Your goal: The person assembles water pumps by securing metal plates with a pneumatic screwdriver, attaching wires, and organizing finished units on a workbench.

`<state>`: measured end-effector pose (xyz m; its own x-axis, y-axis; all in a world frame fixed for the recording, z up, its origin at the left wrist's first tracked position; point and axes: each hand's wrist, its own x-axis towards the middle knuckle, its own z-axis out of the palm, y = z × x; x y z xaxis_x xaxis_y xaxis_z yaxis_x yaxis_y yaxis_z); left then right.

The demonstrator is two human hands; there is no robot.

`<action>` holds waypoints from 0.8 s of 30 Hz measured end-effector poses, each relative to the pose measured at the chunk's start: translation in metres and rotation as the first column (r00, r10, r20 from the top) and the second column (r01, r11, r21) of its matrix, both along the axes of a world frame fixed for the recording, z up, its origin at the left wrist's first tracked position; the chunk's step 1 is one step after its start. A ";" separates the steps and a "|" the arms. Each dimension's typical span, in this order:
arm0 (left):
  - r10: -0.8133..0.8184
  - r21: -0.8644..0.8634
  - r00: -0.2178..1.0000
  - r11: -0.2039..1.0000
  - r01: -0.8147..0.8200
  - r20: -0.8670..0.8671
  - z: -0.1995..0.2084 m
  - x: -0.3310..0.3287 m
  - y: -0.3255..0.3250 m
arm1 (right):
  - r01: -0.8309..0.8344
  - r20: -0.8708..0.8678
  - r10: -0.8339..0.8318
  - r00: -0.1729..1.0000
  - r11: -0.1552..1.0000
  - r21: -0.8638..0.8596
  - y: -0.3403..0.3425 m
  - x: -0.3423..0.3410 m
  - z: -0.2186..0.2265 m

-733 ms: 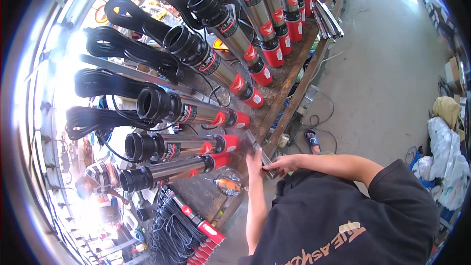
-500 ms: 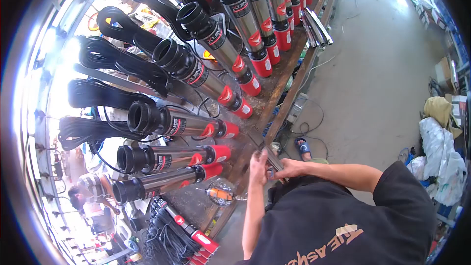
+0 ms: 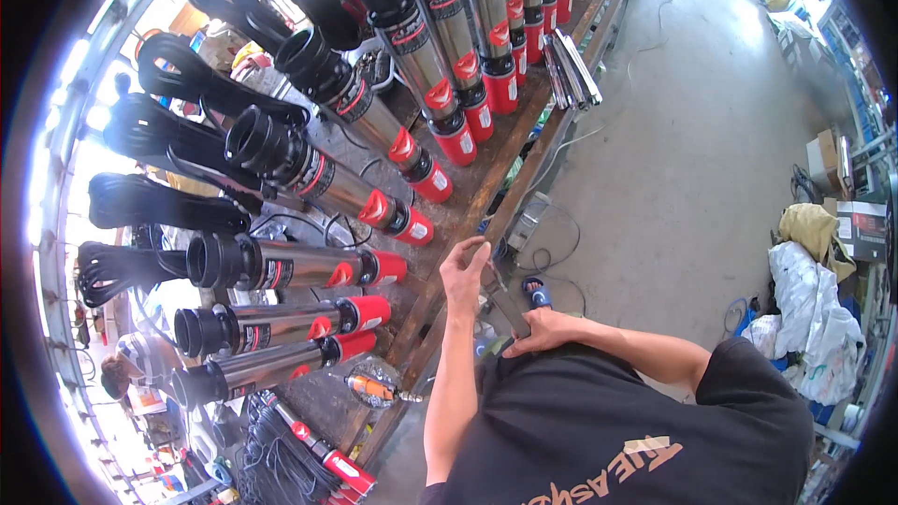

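Observation:
My right hand [image 3: 545, 329], close to my waist, is closed on the lower end of a flat metal strip [image 3: 506, 305]. The strip slants up and left toward the bench edge. My left hand [image 3: 463, 279] is raised beside its upper end, fingers bent and drawn toward the thumb; whatever they may pinch is too small to make out. Left of it lies the red end of a steel submersible pump [image 3: 290, 264], one of several in a row with black outlets and coiled black cables [image 3: 154, 201].
More metal strips [image 3: 571, 70] lie across the wooden bench rail [image 3: 500, 173]. An orange-handled tool [image 3: 371, 385] sits on the bench's near part. Cables and a grey box [image 3: 531, 215] are beside the bench. White plastic sacks [image 3: 814, 304] stand at right; a person [image 3: 140, 360] is at far left.
My left hand has moved up and left, away from my right hand, which keeps hold of the strip. The view has shifted, so the pumps appear farther left and lower.

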<state>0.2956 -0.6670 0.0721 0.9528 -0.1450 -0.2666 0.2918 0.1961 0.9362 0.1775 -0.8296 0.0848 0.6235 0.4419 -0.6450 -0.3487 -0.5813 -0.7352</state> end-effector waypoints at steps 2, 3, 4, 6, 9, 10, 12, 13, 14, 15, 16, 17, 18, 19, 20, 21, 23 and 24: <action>0.036 -0.009 0.999 0.999 -0.036 0.013 -0.004 0.006 -0.006 | 0.029 0.023 -0.032 0.999 0.995 0.092 -0.010 0.004 0.002; 0.073 -0.084 0.996 0.993 -0.077 -0.045 -0.009 0.005 -0.006 | 0.079 0.031 -0.086 0.996 0.981 0.179 -0.013 0.004 0.003; 0.099 -0.186 0.990 0.976 -0.116 -0.100 -0.005 0.005 -0.013 | 0.086 0.012 -0.090 0.996 0.981 0.175 -0.019 0.008 0.000; 0.114 -0.276 0.981 0.949 -0.154 -0.155 -0.007 0.006 -0.015 | 0.168 -0.031 -0.166 0.986 0.963 0.212 -0.027 0.015 0.000; 0.205 -0.363 0.972 0.902 -0.234 -0.117 0.000 0.016 -0.027 | 0.386 -0.260 -0.307 0.916 0.852 0.353 -0.044 0.025 -0.019; 0.220 -0.364 0.965 0.895 -0.257 -0.139 -0.005 0.019 -0.030 | 0.369 -0.209 -0.312 0.927 0.861 0.350 -0.048 0.029 -0.020; 0.226 -0.317 0.968 0.915 -0.249 -0.109 -0.013 0.027 -0.034 | 0.326 -0.104 -0.309 0.945 0.879 0.347 -0.053 0.034 -0.022; 0.215 -0.264 0.975 0.939 -0.223 -0.058 -0.016 0.030 -0.032 | 0.328 -0.077 -0.322 0.944 0.880 0.343 -0.056 0.039 -0.021; 0.188 -0.121 0.981 0.976 -0.183 0.038 -0.019 0.033 -0.028 | 0.329 -0.050 -0.332 0.942 0.881 0.341 -0.059 0.044 -0.019; 0.224 -0.014 0.966 0.975 -0.224 0.128 -0.022 0.039 -0.027 | 0.336 -0.024 -0.349 0.937 0.879 0.339 -0.062 0.047 -0.018; 0.235 0.100 0.967 0.964 -0.245 0.099 -0.012 0.038 -0.026 | 0.385 -0.018 -0.403 0.915 0.859 0.338 -0.071 0.055 -0.029; 0.252 0.213 0.965 0.941 -0.261 0.070 -0.002 0.033 -0.022 | 0.468 0.065 -0.498 0.865 0.847 0.253 -0.081 0.064 -0.041; 0.232 0.294 0.962 0.918 -0.266 0.144 0.004 0.023 -0.007 | 0.578 0.199 -0.603 0.773 0.798 0.170 -0.084 0.078 -0.042; 0.202 0.379 0.955 0.885 -0.272 0.215 0.008 0.008 0.014 | 0.636 0.154 -0.663 0.732 0.747 0.192 -0.096 0.097 -0.037; 0.283 0.460 0.937 0.817 -0.347 0.203 0.010 -0.014 0.034 | 0.692 0.322 -0.679 0.660 0.716 0.094 -0.101 0.119 -0.031; 0.370 0.513 0.910 0.753 -0.413 0.189 0.024 -0.034 0.051 | 0.734 0.468 -0.639 0.610 0.679 -0.029 -0.116 0.144 -0.044; 0.491 0.743 0.794 0.366 -0.560 0.357 0.035 -0.076 0.093 | 0.821 0.530 -0.674 0.515 0.565 -0.078 -0.159 0.199 -0.084; 0.491 0.795 0.731 0.119 -0.595 0.473 0.004 -0.109 0.144 | 0.805 0.584 -0.598 0.550 0.566 -0.179 -0.173 0.226 -0.091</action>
<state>0.1868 -0.5233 0.0762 0.6941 0.6807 0.2343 0.4095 -0.6410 0.6492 0.4039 -1.0023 -0.0066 0.8424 -0.4893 -0.2258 -0.4954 -0.5382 -0.6818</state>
